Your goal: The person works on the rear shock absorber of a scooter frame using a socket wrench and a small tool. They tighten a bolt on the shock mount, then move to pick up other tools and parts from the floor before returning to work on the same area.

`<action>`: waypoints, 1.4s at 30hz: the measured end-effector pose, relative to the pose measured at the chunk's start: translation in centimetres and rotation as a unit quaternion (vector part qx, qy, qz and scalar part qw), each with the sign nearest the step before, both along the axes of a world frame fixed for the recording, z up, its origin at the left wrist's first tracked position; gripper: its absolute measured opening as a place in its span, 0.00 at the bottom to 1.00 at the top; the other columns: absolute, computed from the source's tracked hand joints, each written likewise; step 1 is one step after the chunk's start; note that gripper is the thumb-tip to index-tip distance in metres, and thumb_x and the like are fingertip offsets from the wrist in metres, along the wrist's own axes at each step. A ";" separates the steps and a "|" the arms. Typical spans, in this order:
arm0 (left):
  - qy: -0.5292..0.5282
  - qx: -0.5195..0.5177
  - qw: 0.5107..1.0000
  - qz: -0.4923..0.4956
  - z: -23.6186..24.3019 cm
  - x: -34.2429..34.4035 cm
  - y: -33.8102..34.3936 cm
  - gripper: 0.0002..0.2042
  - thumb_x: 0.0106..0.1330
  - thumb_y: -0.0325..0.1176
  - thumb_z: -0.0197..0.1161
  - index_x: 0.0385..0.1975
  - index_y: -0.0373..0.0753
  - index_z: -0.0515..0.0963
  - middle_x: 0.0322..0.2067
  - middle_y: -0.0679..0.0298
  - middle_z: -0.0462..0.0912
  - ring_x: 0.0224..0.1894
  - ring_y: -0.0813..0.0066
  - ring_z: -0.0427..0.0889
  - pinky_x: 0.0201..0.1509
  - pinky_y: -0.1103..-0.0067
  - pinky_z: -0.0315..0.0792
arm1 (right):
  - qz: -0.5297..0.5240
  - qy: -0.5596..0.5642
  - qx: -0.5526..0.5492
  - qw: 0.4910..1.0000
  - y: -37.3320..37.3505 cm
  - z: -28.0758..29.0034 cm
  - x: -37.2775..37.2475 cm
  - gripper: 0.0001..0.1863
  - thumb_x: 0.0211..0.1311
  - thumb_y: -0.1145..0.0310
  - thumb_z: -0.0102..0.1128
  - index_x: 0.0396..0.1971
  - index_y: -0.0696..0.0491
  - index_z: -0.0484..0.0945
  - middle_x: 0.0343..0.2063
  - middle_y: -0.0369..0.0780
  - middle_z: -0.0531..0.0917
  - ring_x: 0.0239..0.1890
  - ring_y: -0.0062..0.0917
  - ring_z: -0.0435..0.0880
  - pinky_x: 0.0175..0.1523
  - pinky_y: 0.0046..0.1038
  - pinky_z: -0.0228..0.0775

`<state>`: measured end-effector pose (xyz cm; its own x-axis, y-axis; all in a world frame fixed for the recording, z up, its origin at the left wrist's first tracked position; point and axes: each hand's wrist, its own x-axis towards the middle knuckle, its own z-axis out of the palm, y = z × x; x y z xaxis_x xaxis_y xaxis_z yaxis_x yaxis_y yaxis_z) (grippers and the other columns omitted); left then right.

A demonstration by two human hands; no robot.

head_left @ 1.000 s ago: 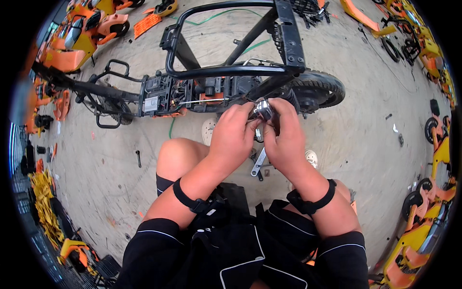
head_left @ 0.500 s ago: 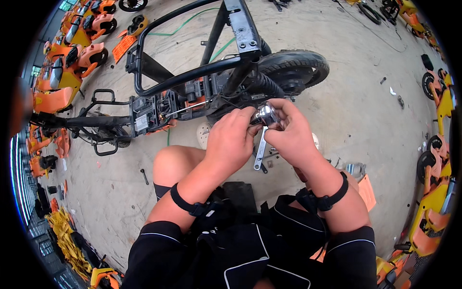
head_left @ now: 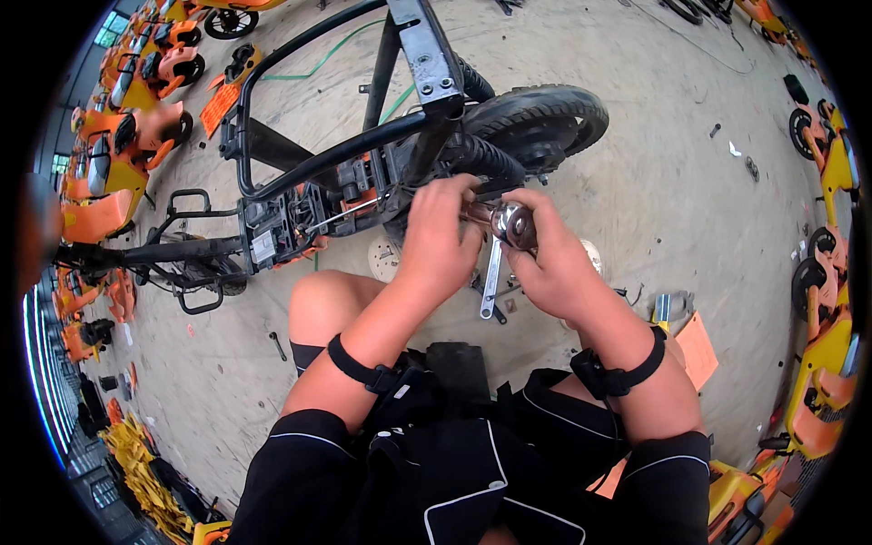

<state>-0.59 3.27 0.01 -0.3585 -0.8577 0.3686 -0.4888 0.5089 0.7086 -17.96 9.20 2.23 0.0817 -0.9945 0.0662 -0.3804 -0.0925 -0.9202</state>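
Note:
Both of my hands are together in front of the bare black frame [head_left: 323, 145] of a two-wheeler. My left hand [head_left: 440, 236] has its fingers curled round the left end of a chrome tool [head_left: 514, 223], which looks like a ratchet with a round head. My right hand [head_left: 556, 259] grips that shiny head, thumb beneath it. What lies between my left fingers is partly hidden. Beyond them are a rear wheel [head_left: 581, 118], a black shock absorber [head_left: 495, 159] and a long thin rod [head_left: 341, 218] on the chassis. A silver combination wrench [head_left: 491, 286] lies below my hands on the floor.
Rows of orange and yellow scooters [head_left: 136, 145] line both sides of the concrete floor [head_left: 672, 209]. A small bolt-like part [head_left: 278, 345], orange panels [head_left: 699, 350], a green strap [head_left: 318, 64] and a pile of yellow parts [head_left: 145, 454] also lie about. My knees frame the lower middle.
My right hand has turned, so the round head now faces more upward and rightward. My left fingers shifted along the tool. The view has swung, moving the frame leftward in the picture.

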 end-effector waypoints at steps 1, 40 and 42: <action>0.001 0.016 1.000 0.017 -0.3 0.1 0.0 0.20 0.57 0.20 0.61 0.52 0.34 0.73 0.41 0.54 0.78 0.45 0.56 0.77 0.53 0.66 0.71 | 0.009 0.028 -0.036 0.999 -0.1 0.1 -0.1 0.28 0.54 0.82 0.54 0.58 0.54 0.65 0.43 0.50 0.78 0.43 0.51 0.79 0.48 0.43 0.73; 0.398 0.512 0.761 0.017 1.2 -0.1 -0.9 0.19 0.78 0.40 0.48 0.59 0.32 0.70 0.36 0.66 0.79 0.38 0.79 0.77 0.41 0.81 0.70 | 0.019 0.383 -0.318 0.867 -1.7 -1.1 1.5 0.26 0.52 0.71 0.59 0.55 0.37 0.79 0.31 0.31 0.75 0.31 0.26 0.75 0.33 0.29 0.68; 0.387 0.515 0.765 0.013 1.1 0.0 -1.1 0.19 0.78 0.40 0.49 0.59 0.32 0.70 0.36 0.66 0.79 0.39 0.78 0.77 0.41 0.81 0.71 | 0.010 0.380 -0.316 0.869 -1.6 -0.6 1.7 0.26 0.52 0.71 0.58 0.54 0.36 0.80 0.30 0.31 0.75 0.31 0.25 0.75 0.34 0.29 0.67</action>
